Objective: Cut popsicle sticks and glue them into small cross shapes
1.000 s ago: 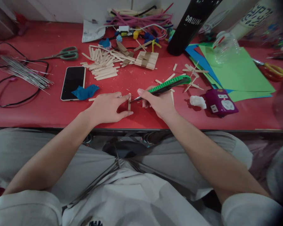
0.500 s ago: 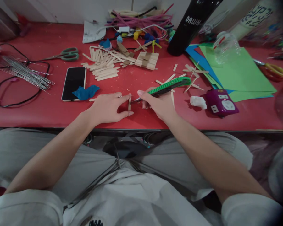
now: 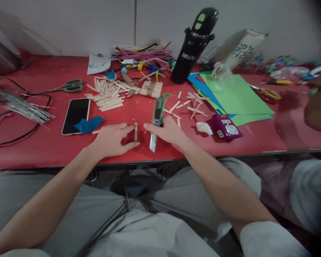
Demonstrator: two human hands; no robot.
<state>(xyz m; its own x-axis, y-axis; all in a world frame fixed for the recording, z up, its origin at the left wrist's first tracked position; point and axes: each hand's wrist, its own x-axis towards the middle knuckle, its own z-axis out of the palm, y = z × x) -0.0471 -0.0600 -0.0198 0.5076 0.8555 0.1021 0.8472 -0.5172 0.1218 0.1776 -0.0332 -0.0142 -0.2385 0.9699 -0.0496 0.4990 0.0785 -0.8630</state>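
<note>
My left hand (image 3: 111,140) rests on the red table and steadies a short wooden craft stick (image 3: 136,132) between thumb and index finger. The stick lies with one end away from me. Just right of it, my right hand (image 3: 168,131) grips a green and black box cutter (image 3: 158,111), its blade (image 3: 153,142) out and pointing toward me, apart from the stick. Behind the hands lie a heap of craft sticks (image 3: 107,93) and a flat panel of joined sticks (image 3: 151,89). Loose sticks (image 3: 196,103) are scattered to the right.
To the left are a phone (image 3: 76,114) under a blue scrap (image 3: 88,125), green-handled scissors (image 3: 72,85) and thin wires (image 3: 24,109). A black bottle (image 3: 189,50) stands behind. Coloured paper (image 3: 240,96) and a purple adapter (image 3: 226,127) lie right. Another person (image 3: 319,103) is at the right edge.
The box cutter's blade has come away from the stick and swung from pointing left to pointing toward me. My left hand still pins the stick. The camera view has tilted up and turned right.
</note>
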